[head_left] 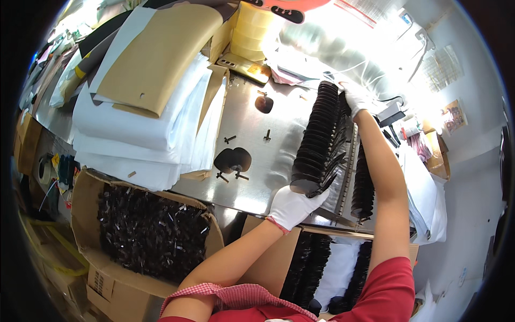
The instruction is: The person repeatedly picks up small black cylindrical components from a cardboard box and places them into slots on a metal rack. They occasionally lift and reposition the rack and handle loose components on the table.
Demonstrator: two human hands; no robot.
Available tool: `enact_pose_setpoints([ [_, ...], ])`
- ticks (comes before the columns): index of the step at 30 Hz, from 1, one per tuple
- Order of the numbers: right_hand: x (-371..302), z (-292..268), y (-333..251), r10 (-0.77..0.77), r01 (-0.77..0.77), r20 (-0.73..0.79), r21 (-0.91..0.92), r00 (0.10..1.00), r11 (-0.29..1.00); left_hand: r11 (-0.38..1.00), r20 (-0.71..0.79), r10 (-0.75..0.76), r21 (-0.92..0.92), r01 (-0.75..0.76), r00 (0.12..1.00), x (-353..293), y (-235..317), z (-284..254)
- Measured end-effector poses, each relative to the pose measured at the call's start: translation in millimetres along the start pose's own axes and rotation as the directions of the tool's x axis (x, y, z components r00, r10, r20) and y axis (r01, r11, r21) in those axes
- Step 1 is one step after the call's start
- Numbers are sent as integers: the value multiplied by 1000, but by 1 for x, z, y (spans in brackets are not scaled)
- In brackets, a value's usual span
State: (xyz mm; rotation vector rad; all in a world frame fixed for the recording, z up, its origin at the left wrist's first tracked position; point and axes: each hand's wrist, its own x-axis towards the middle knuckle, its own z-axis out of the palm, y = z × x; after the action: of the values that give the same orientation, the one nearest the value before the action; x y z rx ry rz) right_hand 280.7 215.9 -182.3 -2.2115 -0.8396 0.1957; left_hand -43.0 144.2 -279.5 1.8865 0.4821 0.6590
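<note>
Over the metal table, 2 gloved hands — left hand, right hand — clamp a row of black discs endwise (axis running near-to-far).

I see a steel tabletop carrying stacked white sheets, loose black discs, small black screws and tape rolls.

Gloved left hand cupped; right hand (gloved) outstretched.

Small factory or assembly workshop. Evidence: bare stainless-steel worktable; open brown cardboard carton heaped with small black parts; long stacked rows of dark round discs (more in a box below); piled white sheets; rolls of yellowish tape.
</note>
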Motion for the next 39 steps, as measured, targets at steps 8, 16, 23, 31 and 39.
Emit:
enact_pose_setpoints([
  [8, -10, -44, 20, -148, 28, 523, 230, 839, 973, 958, 46, 113, 260, -121, 993, -3, -5, 0],
  [16, -40, -23, -20, -33, 164, 273, -474, 962, 865, 967, 25, 116, 227, -119, 993, -3, -18, 12],
  [23, -84, -9, -9, -37, 47, 335, -22, 941, 999, 922, -7, 239, 315, -225, 971, -4, -33, 21],
  [31, -123, -17, 10, -10, -260, 532, 430, 846, 865, 984, 34, -133, 127, 128, 991, 3, 3, -1],
  [39, -158, -25, 0, 8, -468, 669, 513, 743, 720, 969, 59, -48, 245, 32, 997, 4, -13, 6],
])
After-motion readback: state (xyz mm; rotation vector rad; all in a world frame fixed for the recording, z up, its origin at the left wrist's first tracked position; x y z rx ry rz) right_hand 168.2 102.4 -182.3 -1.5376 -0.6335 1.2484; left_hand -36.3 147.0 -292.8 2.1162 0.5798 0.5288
